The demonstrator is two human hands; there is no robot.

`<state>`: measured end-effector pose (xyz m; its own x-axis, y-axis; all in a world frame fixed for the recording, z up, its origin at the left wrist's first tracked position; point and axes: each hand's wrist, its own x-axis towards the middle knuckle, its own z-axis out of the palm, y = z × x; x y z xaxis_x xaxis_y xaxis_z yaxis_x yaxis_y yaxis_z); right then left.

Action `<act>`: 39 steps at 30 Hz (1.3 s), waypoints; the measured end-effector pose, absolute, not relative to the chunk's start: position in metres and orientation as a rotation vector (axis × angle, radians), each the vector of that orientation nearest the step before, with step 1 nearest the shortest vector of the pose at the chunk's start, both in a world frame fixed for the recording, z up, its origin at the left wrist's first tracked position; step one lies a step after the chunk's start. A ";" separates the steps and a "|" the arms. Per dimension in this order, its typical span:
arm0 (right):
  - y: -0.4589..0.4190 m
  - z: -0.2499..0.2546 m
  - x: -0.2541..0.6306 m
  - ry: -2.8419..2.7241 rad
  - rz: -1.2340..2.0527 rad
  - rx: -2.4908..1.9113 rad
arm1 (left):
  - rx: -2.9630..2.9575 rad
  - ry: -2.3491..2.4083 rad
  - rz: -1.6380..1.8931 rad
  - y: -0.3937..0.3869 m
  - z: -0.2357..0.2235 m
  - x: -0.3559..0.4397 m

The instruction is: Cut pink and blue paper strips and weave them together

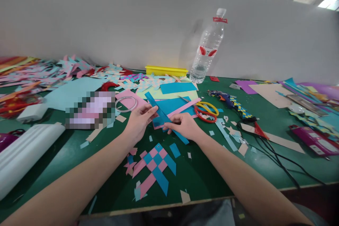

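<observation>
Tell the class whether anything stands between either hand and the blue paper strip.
Nothing visible does: the left hand pinches the blue paper strip nearer its far end, and the right hand grips it closer in.

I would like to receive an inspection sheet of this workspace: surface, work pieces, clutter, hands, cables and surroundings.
Surface: green tabletop, strewn with paper scraps.
Work pieces: blue strip, held; woven pink-and-blue piece lies nearer the front edge.
Clutter: scissors beyond the strip; purple packet at far right; white box at left.
Hands: left hand and right hand both pinch the strip.
Cables: black cables run toward the front edge, at right.
Surroundings: grey partition behind; clear bottle before it.
</observation>
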<state>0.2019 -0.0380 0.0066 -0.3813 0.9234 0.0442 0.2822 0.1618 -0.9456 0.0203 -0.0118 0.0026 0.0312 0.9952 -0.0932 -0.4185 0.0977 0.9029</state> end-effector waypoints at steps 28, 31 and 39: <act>-0.034 0.002 0.204 -1.727 1.327 -1.077 | 0.961 0.951 1.281 -0.015 0.001 0.025; -0.034 0.002 0.205 -1.721 1.342 -1.065 | 0.943 0.964 1.299 -0.014 0.001 0.025; -0.033 0.001 0.206 -1.673 1.389 -1.059 | 0.982 1.026 1.331 -0.016 -0.002 0.026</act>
